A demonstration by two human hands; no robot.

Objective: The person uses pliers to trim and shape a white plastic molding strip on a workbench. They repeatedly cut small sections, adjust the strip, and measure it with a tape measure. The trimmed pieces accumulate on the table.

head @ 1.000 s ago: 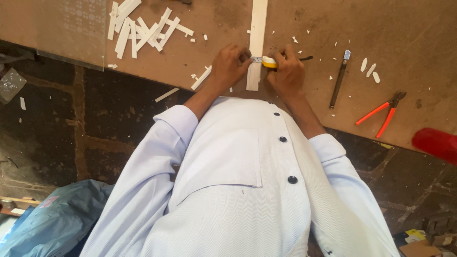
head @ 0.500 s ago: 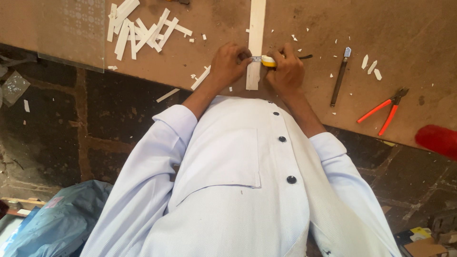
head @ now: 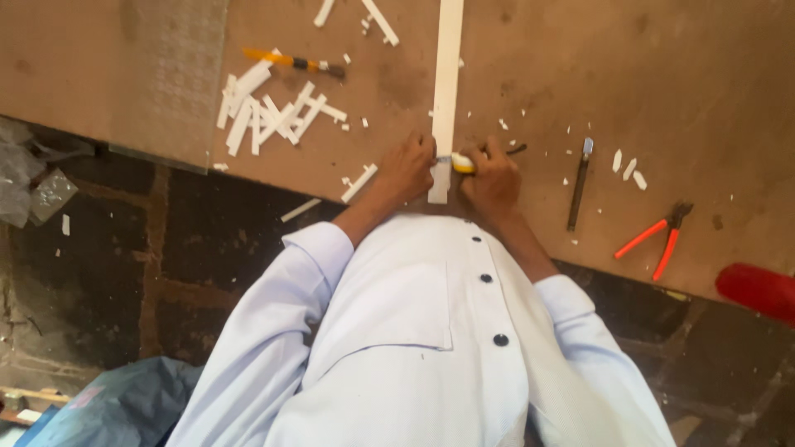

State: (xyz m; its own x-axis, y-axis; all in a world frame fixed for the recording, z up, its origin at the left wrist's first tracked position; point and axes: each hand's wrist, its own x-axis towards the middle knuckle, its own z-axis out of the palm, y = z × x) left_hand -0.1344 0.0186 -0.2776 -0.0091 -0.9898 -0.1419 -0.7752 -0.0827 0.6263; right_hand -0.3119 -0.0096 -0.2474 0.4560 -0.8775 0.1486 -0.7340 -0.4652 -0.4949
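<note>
Squarely between both hands [head: 451, 172]: white strip [head: 445, 91].

Left hand [head: 408, 168] and right hand [head: 490, 178] close together — fingers curled, arms outstretched.

The view has tilted up the board [head: 662, 74]: an orange-handled knife [head: 290, 62] now shows beyond the pile of white offcuts [head: 269, 116].

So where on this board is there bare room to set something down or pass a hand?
The widest bare patch on the board is the far right part, beyond the dark hand tool and the red pliers. A smaller one lies between the white strip and the pile of white offcuts. It is crowded around that pile and where the left hand and right hand meet.
</note>
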